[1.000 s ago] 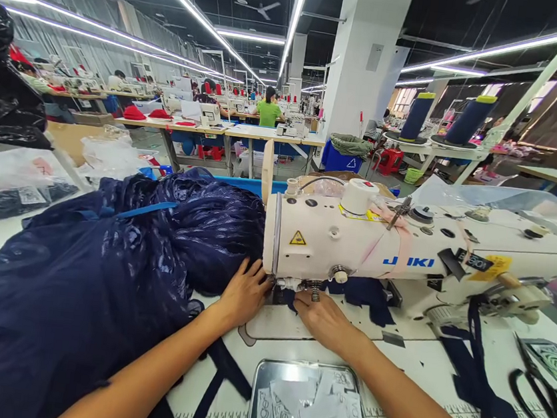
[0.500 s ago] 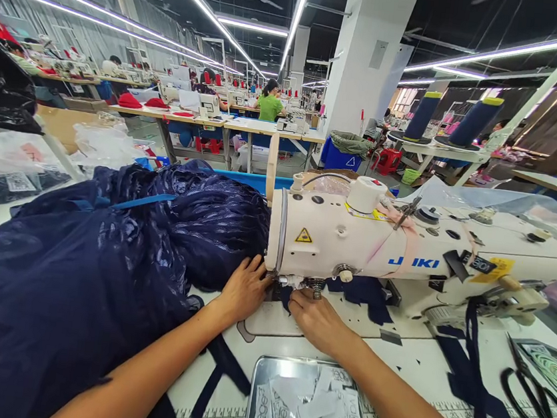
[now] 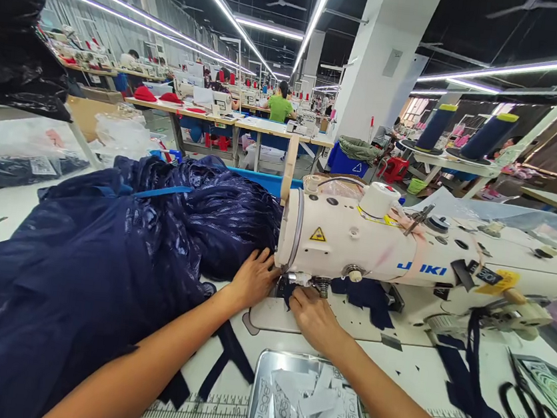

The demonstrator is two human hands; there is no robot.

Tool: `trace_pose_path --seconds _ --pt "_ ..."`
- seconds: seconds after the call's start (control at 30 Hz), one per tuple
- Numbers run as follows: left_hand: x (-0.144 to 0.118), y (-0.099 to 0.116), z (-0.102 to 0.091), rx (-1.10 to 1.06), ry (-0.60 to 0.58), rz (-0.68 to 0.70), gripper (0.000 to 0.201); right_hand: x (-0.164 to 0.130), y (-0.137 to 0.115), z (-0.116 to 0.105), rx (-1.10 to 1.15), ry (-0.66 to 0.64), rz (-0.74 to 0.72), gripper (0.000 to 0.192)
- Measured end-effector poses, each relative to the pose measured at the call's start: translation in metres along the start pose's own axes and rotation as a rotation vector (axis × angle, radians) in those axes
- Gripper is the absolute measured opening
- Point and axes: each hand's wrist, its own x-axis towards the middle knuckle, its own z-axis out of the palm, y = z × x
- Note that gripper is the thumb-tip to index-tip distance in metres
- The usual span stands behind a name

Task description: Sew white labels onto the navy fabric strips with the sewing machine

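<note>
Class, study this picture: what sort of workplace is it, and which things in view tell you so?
Most likely a garment factory sewing floor: an industrial sewing machine with navy fabric fed under it, large thread cones, and rows of sewing tables behind.

Navy fabric (image 3: 100, 269), cream sewing machine (image 3: 404, 257) with blue lettering.

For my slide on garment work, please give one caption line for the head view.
Left hand and right hand press navy fabric under a white sewing machine.
</note>
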Motion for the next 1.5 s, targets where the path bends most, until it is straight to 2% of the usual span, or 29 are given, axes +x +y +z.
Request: trace_pose_path --seconds 0.3,0.5,0.63,0.73,0.8,0.9,1.1,1.2,1.33,1.4,1.5 --pt "0.003 -0.001 0.001 0.001 0.051 0.004 0.022 0.004 -0.001 0.000 0.026 -0.008 0.052 0.015" --pt "-0.007 0.004 -0.007 0.036 -0.002 -0.038 0.025 -0.002 0.024 -0.002 0.020 0.032 0.065 0.017" --pt "-0.029 0.011 -0.022 0.040 -0.022 0.026 0.029 -0.008 0.037 0.000 0.044 0.064 0.072 0.012" --pt "-0.048 0.013 -0.035 -0.068 -0.002 0.002 0.013 -0.012 0.038 0.001 0.079 0.105 0.080 0.014" --pt "-0.057 0.012 -0.041 -0.169 0.066 -0.053 0.014 -0.013 0.037 0.001 0.106 0.130 0.093 0.021" --pt "-0.064 0.014 -0.046 -0.349 0.155 -0.118 0.014 -0.013 0.034 0.002 0.132 0.141 0.112 0.021" --pt "-0.063 0.024 -0.045 -0.610 0.083 -0.238 0.010 -0.013 0.033 0.000 0.166 0.102 0.142 0.020" --pt "-0.062 0.024 -0.041 -0.549 0.050 -0.236 0.013 -0.015 0.035 -0.005 0.196 0.048 0.117 0.027" --pt "-0.056 0.021 -0.029 -0.309 0.034 -0.138 0.021 -0.018 0.036 -0.007 0.208 -0.034 0.076 0.027" --pt "-0.049 0.020 -0.022 -0.192 0.022 -0.108 0.020 -0.017 0.036 -0.005 0.178 -0.017 0.060 0.028" --pt "-0.033 0.020 -0.013 -0.073 -0.020 -0.109 0.037 -0.015 0.036 0.001 0.118 0.055 0.037 0.025"
